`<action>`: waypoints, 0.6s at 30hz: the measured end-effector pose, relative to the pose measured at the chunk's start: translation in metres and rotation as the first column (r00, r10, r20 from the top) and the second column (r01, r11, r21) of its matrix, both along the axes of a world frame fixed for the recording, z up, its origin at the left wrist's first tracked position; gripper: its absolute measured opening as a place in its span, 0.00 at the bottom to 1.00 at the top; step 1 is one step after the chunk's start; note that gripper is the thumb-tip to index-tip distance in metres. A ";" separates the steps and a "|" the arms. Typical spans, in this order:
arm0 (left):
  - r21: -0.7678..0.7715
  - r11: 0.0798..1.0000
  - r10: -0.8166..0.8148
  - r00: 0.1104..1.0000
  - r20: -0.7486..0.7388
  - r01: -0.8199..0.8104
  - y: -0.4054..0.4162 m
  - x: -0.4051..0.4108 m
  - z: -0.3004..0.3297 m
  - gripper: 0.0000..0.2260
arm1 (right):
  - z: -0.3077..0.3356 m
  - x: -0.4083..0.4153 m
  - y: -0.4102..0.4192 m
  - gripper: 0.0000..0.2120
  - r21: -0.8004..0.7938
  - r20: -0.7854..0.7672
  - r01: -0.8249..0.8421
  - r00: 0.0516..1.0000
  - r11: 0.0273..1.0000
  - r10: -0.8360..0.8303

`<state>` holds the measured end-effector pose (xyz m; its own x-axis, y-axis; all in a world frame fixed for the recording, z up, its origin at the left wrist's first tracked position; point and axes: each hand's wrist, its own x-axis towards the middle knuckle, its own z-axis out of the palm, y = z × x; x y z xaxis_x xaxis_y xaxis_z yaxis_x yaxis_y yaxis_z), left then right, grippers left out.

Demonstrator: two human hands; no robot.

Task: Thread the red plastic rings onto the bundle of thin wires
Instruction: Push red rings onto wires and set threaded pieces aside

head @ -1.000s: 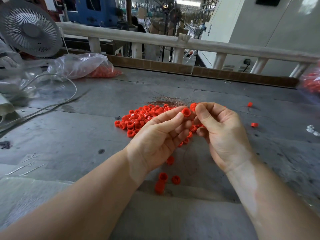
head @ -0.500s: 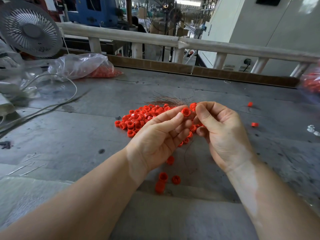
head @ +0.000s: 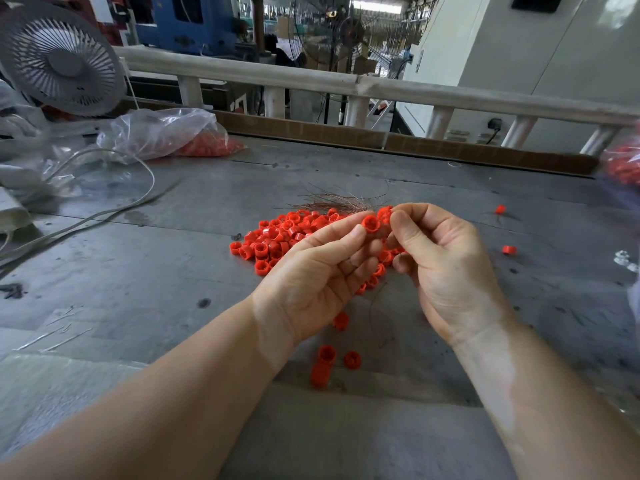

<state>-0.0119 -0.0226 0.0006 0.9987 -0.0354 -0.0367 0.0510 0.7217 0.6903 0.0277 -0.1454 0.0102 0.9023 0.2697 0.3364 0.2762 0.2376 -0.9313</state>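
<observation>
Left hand (head: pixel 311 282) pinches a ring (head: pixel 371 224) at fingertips. Right hand (head: pixel 446 271) is curled, apparently pinching the wires (head: pixel 337 203) fanned over the pile (head: pixel 277 240). Risk: splayed strands miss the bore; ring drops.

The rings (head: pixel 277 237) are bright red, heaped on a dull grey surface (head: pixel 138 271) mottled with darker stains. The wires (head: pixel 332 202) are coppery brown. A clear bag (head: pixel 162 133) shows more red inside. The fan (head: pixel 59 60) is pale grey; the rail (head: pixel 242 72) is off-white.
</observation>
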 end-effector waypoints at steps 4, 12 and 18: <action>-0.005 1.000 0.001 1.000 -0.003 -0.001 0.000 0.000 0.000 0.11 | 0.000 0.000 0.000 0.04 -0.001 0.009 -0.002 1.000 1.000 0.002; -0.007 1.000 -0.003 1.000 -0.001 0.003 0.000 0.000 0.001 0.10 | -0.002 0.001 -0.001 0.10 -0.079 0.123 0.053 0.991 0.995 -0.043; -0.007 1.000 -0.012 1.000 0.009 0.012 0.000 -0.001 0.002 0.10 | 0.002 -0.003 -0.001 0.11 -0.203 0.343 0.202 0.931 0.958 -0.123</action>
<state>-0.0127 -0.0226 0.0023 0.9985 -0.0475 -0.0275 0.0534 0.7259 0.6857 0.0243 -0.1459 0.0122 0.7923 0.2339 0.5635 0.5881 -0.0466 -0.8075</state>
